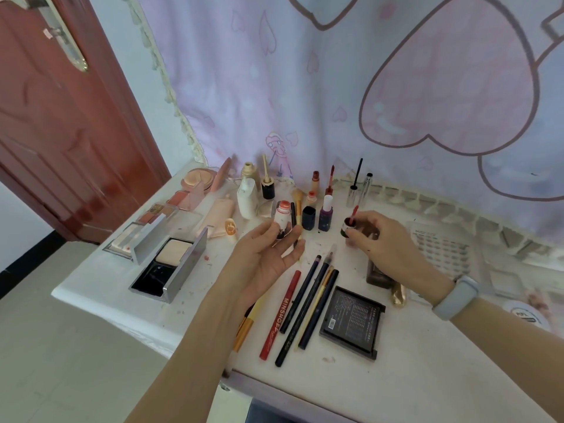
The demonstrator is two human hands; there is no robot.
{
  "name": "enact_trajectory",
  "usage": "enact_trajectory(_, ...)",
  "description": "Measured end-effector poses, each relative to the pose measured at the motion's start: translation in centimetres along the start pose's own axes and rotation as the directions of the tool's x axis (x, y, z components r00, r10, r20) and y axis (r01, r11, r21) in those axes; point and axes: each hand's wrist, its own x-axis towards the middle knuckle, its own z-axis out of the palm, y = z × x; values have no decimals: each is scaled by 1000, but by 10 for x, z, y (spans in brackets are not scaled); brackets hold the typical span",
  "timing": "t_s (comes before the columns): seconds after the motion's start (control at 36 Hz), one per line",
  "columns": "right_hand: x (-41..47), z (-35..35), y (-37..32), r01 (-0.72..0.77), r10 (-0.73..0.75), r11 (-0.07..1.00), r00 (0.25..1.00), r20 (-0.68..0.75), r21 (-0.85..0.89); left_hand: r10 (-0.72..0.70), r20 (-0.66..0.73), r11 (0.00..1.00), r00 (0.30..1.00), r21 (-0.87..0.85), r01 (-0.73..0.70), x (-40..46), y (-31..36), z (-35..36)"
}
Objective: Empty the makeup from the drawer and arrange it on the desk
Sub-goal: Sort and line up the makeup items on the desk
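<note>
My left hand (268, 257) is palm up over the white desk (427, 361) and holds a small white tube with an orange-red top (282, 216) between thumb and fingers. My right hand (378, 239) pinches a dark cap with a red applicator wand (351, 222) sticking up. Several pencils and liners (305, 303) lie side by side in front of my hands. An open silver powder compact (171, 267) sits at the left.
Bottles, lip glosses and a brush (297, 198) stand along the back by the pink curtain (366, 87). A black palette (352, 322) lies face down at the front. Blush pans (183, 198) sit back left, a lash tray (442, 248) at right. A red door (61, 132) stands left.
</note>
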Motion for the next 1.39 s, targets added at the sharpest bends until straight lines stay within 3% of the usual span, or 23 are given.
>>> enact_trajectory(0.22, 14, 19, -2, 129, -126, 969, 992, 28, -208, 41, -46, 999, 998, 24, -39, 8, -3, -8)
enact_trajectory(0.31, 17, 26, -1, 159, -157, 936, 987, 33, -314, 131, -86, 970, 988, 218, -109, 12, -4, -11)
enact_trajectory(0.44, 20, 33, -2, 178, -171, 843, 983, 61, -508, 268, -77, 735, 960, 660, -153, 17, -6, -10)
enact_trajectory(0.56, 17, 36, 1, 186, -184, 763, 981, 69, -619, 334, -39, 625, 942, 757, -190, 22, -6, -5)
enact_trajectory(0.72, 17, 35, 5, 149, -152, 752, 987, 51, -642, 401, 44, 308, 915, 934, -180, 32, -11, -7)
enact_trajectory(0.86, 18, 35, 4, 143, -144, 750, 988, 52, -646, 409, 109, 115, 906, 979, -170, 40, -19, -7)
enact_trajectory(1.06, 18, 34, 3, 140, -143, 754, 989, 48, -642, 439, 125, -191, 890, 981, -44, 52, -25, -8)
enact_trajectory(1.25, 19, 34, 1, 149, -139, 725, 988, 69, -672, 457, 123, -284, 881, 959, 13, 56, -27, -7)
enact_trajectory(1.39, 15, 30, 3, 162, -155, 731, 985, 70, -663, 498, 178, -425, 849, 903, 61, 49, -23, -9)
